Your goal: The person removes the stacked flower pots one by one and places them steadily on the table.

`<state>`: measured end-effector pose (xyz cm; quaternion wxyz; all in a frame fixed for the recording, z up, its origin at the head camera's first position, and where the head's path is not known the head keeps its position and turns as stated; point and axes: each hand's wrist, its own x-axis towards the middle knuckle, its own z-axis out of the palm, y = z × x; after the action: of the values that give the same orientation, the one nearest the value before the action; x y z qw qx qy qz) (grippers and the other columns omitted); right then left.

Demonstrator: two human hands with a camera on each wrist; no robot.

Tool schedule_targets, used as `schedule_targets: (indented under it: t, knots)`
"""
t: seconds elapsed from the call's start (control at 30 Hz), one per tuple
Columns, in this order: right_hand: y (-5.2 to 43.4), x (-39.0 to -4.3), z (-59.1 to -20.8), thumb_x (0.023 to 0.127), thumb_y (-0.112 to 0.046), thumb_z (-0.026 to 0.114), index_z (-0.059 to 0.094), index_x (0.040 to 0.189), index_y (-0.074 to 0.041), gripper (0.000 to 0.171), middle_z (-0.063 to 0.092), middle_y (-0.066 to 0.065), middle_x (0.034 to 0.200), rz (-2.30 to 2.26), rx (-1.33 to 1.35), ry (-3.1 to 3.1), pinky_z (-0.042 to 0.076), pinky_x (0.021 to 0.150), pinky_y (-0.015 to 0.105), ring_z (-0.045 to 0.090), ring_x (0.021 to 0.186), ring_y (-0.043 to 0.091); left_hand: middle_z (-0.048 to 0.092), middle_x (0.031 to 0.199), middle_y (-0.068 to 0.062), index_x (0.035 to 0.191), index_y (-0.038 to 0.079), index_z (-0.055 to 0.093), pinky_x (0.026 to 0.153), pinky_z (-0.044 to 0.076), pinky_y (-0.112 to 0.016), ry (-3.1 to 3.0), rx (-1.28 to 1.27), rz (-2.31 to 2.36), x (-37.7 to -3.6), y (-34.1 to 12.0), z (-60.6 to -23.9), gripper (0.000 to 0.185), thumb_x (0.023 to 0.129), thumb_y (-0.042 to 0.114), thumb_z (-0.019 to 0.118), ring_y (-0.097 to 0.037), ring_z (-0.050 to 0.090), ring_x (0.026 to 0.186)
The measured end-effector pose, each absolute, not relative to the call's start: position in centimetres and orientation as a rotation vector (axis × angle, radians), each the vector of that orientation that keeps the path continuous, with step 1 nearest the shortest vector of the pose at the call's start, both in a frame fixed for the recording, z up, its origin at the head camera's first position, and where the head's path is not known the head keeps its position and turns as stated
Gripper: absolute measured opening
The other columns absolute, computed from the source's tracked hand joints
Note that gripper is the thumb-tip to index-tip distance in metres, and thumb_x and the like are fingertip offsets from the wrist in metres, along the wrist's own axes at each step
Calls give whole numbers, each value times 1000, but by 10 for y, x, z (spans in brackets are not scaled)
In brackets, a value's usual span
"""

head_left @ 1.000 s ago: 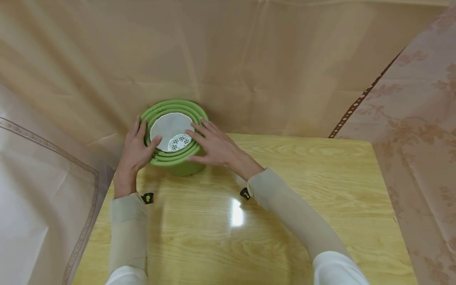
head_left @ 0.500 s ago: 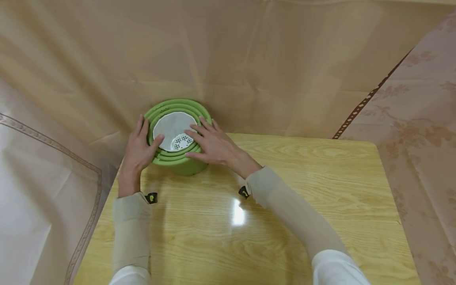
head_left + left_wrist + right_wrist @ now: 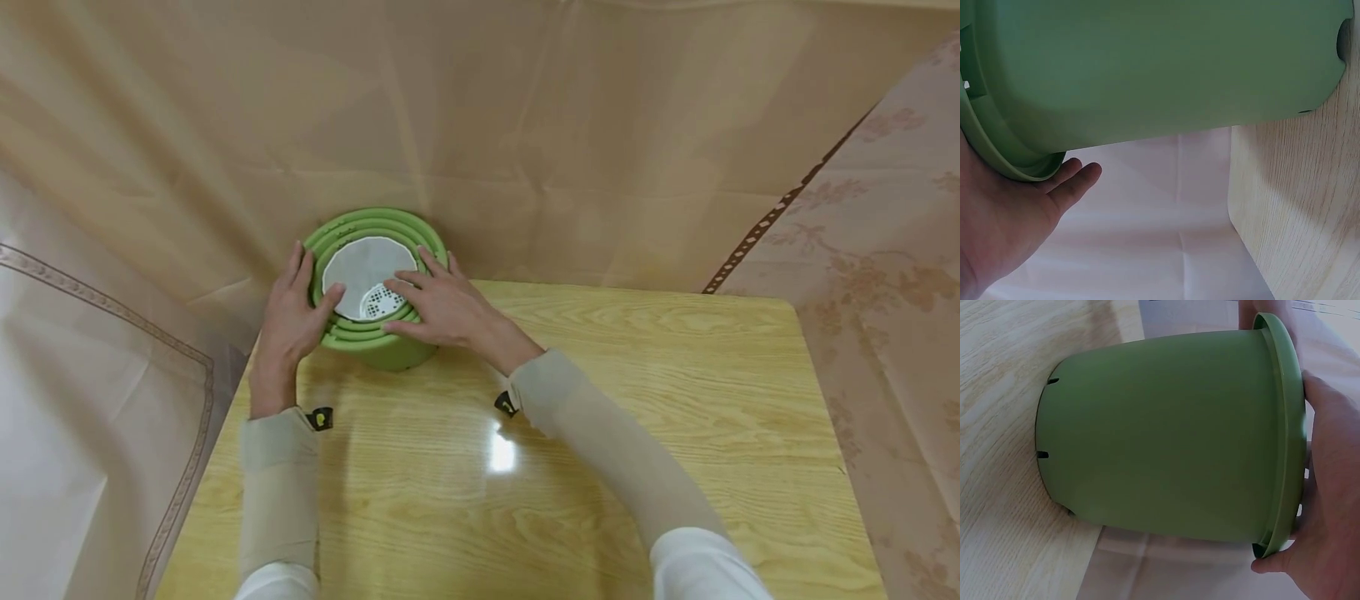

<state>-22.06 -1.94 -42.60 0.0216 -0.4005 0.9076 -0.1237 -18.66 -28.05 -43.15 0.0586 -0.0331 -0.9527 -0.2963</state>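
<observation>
The round green plastic flowerpot stack (image 3: 371,287) (several nested pots, rims concentric, a white mesh disc (image 3: 366,276) w/ a perforated grid sitting in the innermost one) stands at the far-left corner of the glossy light-wood table (image 3: 600,433), right up against the beige draped cloth (image 3: 480,125). Vs a second ago: right hand (image 3: 442,304) has slid further onto the rim, fingers now spread flat across the right side of the top, index tip touching the disc near the grid; before, they hovered looser and more to the side. Left hand (image 3: 292,312) has barely moved, palm against the left rim, thumb lying over the inner edge onto the disc. So both hands are now pressed on the stack from opposite sides, fingers straight-ish, not clenched round anything; looks like a bracing hold on the rims, prob. the set-up for lifting or separating the pots, though nothing has come apart yet. Pot base is on the table in the same spot, no tilt visible from the head view. Left wrist view shows the palm (image 3: 1004,225) under the rim lip; right wrist view shows the thumb (image 3: 1272,562) hooked at the rim's lower edge.
</observation>
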Motion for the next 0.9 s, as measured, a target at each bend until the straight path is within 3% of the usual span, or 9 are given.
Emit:
schedule_targets:
  t: [0.27, 0.57, 0.9]
  knots:
    - [-21, -216, -431, 93, -77, 26, 51, 145, -33, 73, 43, -4, 154, -306, -1247, 2833, 10, 113, 69, 9, 151, 35, 10, 166, -10, 157, 1, 22, 116, 17, -59, -2872, -111, -899, -181, -279, -433, 89, 97, 64, 43, -41, 16, 148]
    - [-18, -212, -430, 93, -77, 24, 68, 120, -29, 70, 54, -2, 143, -344, -1241, 2788, 5, 112, 70, 5, 152, 33, 10, 166, -6, 157, 4, 23, 116, 18, -59, -2856, -85, -913, -176, -277, -436, 86, 97, 62, 44, -39, 17, 148]
    - [-17, -214, -431, 94, -73, 35, 63, 125, -21, 67, 54, 4, 138, -455, -1211, 2796, 11, 111, 72, 11, 151, 36, 15, 165, -10, 155, 2, 27, 116, 19, -57, -2815, -111, -915, -180, -276, -436, 91, 95, 69, 40, -39, 20, 148]
